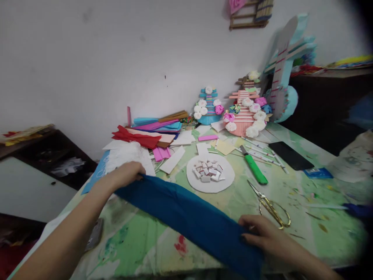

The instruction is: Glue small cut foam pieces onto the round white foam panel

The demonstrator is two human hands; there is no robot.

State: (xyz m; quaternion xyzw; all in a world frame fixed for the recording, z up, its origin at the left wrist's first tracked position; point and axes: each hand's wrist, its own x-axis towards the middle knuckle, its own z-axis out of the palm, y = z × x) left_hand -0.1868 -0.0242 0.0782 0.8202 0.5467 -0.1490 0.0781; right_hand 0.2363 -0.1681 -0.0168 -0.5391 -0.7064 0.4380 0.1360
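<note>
A long strip of dark blue paper [186, 214] stretches across the front of the table, slanting down to the right. My left hand [126, 175] pinches its upper left end, with the fingers closed. Near the strip's lower right end, my right hand [256, 231] grips its upper edge between thumb and fingers. Just beyond the strip lies a white round card [192, 182] with many small white pieces on it. Gold-handled scissors [272, 210] lie beyond my right hand, and a green cutter knife [256, 169] rests past them.
The green patterned table [154, 237] holds folded coloured papers [136, 136] at back left. Decorated blue [210, 112] and pink [241, 120] guitar-shaped crafts lean at the wall. A black phone [291, 155] lies right; a dark cabinet [70, 155] stands left.
</note>
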